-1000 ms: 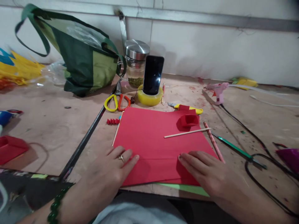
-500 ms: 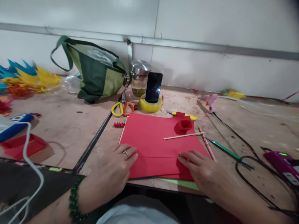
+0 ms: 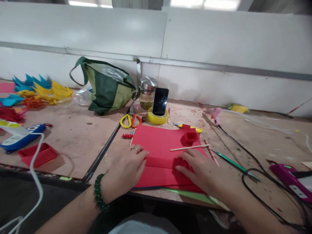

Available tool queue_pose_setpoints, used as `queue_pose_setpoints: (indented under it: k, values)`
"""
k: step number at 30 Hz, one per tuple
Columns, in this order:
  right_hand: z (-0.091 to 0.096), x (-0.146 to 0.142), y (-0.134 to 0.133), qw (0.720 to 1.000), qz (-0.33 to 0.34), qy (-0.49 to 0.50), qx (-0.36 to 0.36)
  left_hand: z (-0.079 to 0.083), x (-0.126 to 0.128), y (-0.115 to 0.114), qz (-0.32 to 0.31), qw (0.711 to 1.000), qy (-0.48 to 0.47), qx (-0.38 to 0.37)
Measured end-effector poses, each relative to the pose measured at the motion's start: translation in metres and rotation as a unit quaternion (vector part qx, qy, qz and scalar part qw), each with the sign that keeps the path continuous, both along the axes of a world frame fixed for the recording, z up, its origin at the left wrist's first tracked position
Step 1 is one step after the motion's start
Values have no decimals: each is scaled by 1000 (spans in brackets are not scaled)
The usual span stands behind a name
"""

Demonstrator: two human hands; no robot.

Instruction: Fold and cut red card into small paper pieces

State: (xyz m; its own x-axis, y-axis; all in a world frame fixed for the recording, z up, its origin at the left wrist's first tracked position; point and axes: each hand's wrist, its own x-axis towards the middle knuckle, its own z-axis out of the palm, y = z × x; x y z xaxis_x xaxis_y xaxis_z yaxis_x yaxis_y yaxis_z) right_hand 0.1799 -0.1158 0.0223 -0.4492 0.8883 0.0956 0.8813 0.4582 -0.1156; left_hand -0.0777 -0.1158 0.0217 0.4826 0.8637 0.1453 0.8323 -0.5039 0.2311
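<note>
A stack of red paper sheets lies in front of me at the table's near edge, with a crease or edge line running across its lower part. My left hand, with a ring and a green bead bracelet, rests palm down on the stack's left side, fingers bent and lying on the paper. Over the right side is my right hand, thumb and fingers apart, shadow beneath them. Just beyond its fingers lies a thin wooden stick. A small red folded paper box sits on the stack's far right corner.
Behind the stack are scissors, a phone propped on a yellow tape roll, a lidded jar and a utility knife. A green bag stands back left. A pink glue gun and black cable lie right.
The view has tilted up. My right hand has shifted left over the red paper, its thumb and fingers spreading apart. My left hand stays at the paper's left side.
</note>
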Motion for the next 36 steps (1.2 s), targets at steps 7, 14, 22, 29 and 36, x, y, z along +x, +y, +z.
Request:
queue_pose_setpoints:
  k: [7, 14, 22, 29, 36]
  values:
    - [-26, 2, -3, 995, 26, 84, 44, -26, 10, 4, -32, 999, -39, -11]
    - [-37, 10, -25, 961, 143, 70, 227, -36, 4, -3, -106, 992, -27, 65]
    - [-37, 11, -34, 980, 89, 44, 171, -32, 0, -4, -93, 990, -100, -30]
    - [-39, 12, -32, 978, -4, 206, 2, -32, -6, -3, -22, 977, -169, -127]
    - [-34, 14, -24, 953, -59, 279, -103, -31, -2, -1, 12, 975, -166, -148]
